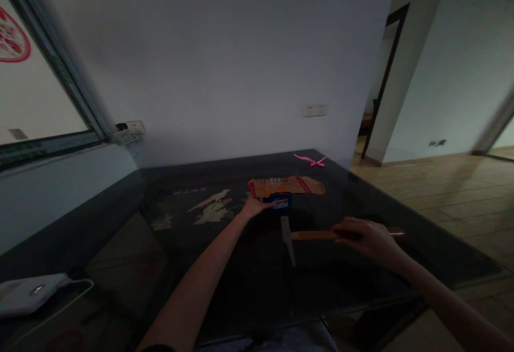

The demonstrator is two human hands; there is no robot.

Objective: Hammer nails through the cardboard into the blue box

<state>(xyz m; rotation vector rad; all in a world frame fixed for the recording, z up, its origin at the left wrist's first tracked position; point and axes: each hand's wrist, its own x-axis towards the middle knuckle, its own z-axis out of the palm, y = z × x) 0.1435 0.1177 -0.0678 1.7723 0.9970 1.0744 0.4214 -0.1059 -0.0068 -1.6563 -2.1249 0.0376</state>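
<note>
My left hand (254,207) is closed round the left end of a small blue box (281,201), its thumb along the front and some fingers hidden. On top of the box lies a long piece of brown cardboard (299,185) with red print. Several thin, dark, nail-like pins (277,178) stand in a row along its far edge. My right hand (367,236) grips the wooden handle of a hammer (311,235). The hammer's metal head is nearer to me than the box and apart from it, above the dark table.
The dark glossy table (321,282) meets the wall behind. A pink ribbon (315,162) lies near its far right corner. Pale leaf-like patches (214,210) show on the left. A white device (34,293) with a cable sits at the near left.
</note>
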